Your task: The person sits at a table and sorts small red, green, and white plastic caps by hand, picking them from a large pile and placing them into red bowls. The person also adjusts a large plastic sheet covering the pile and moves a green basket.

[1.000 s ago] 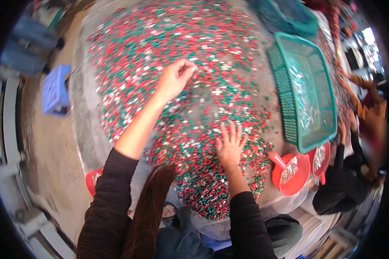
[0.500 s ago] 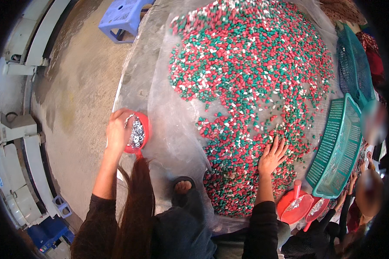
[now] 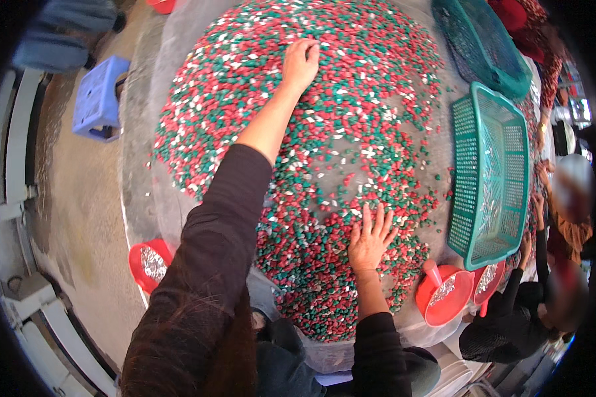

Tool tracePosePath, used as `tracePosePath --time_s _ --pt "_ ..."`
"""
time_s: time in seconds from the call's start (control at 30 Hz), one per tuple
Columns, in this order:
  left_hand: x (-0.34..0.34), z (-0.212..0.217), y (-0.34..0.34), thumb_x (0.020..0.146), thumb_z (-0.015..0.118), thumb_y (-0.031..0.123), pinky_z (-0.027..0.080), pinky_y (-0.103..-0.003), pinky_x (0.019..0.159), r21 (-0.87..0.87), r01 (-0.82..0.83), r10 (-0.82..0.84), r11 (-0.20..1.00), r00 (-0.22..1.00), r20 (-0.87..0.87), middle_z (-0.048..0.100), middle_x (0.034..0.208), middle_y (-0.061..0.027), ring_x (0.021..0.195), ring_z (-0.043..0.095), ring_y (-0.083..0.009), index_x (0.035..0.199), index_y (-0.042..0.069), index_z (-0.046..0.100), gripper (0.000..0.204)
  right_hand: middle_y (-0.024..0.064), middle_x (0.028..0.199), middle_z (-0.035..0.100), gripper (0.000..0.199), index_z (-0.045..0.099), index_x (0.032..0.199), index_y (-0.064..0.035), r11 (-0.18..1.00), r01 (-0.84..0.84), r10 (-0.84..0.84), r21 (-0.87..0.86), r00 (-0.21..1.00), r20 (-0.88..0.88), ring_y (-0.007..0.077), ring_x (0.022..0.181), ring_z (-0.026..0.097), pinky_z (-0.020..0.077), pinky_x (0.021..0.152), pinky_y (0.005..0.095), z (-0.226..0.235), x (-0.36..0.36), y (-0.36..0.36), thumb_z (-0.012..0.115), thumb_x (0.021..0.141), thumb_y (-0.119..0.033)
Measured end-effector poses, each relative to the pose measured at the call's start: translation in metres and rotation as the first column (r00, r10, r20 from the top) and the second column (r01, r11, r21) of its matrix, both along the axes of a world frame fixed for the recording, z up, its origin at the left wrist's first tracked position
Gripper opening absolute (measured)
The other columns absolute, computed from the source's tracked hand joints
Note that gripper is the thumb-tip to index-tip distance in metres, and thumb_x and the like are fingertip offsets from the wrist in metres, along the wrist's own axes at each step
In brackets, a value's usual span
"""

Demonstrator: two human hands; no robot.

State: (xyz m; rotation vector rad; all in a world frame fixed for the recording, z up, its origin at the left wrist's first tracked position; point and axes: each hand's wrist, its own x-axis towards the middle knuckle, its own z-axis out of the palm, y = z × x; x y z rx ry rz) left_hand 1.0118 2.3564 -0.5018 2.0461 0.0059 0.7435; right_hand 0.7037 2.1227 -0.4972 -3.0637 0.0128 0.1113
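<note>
A wide spread of small red, green and white pieces (image 3: 238, 109) lies on a clear plastic sheet (image 3: 169, 46). My left hand (image 3: 301, 65) reaches over its far part, fingers curled down and closed; what they hold, if anything, is hidden. Flat on the nearer part of the pieces rests my right hand (image 3: 369, 241), fingers spread and open. Beside my left sleeve stands a red dipper (image 3: 137, 264) holding shiny silvery pieces. To the right of my right hand sits another red dipper (image 3: 458, 301) with silvery bits.
A green plastic basket (image 3: 460, 198) stands along the right side, with a darker green basket (image 3: 457, 33) beyond it. A third red dipper (image 3: 489, 281) lies near the co-workers at right. A blue stool (image 3: 98, 96) stands on the floor at left.
My left hand has left the red dipper at left and moved far and right over the pieces. My right hand stays on the pieces, its fingers more spread. The whole view has shifted.
</note>
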Motion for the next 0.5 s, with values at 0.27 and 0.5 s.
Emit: tracePosePath --time_s 0.27,0.5 --pt "-0.067 -0.026 -0.125 0.086 0.044 0.038 0.019 -0.053 0.103 0.375 0.465 -0.386 0.802 0.882 -0.270 0.038 0.134 -0.0062 0.126 0.028 -0.0307 0.126 0.017 0.044 0.044 0.0063 0.139 0.027 0.047 0.036 0.131 -0.0264 0.999 0.032 -0.031 0.031 0.999 -0.017 0.0324 0.131 0.017 0.0085 0.103 0.0572 0.002 0.002 0.002 0.045 0.086 -0.033" --pt "-0.142 0.014 -0.109 0.084 0.052 0.038 0.008 -0.064 0.099 0.317 0.703 -0.639 0.637 0.711 -0.293 0.037 0.134 -0.0064 0.129 0.025 -0.0327 0.118 0.023 0.052 0.038 0.0057 0.140 0.026 0.047 0.036 0.131 -0.0270 0.996 0.047 -0.044 0.071 0.998 -0.039 0.0318 0.132 0.016 0.0074 0.103 0.0572 0.004 0.001 0.001 0.046 0.085 -0.032"
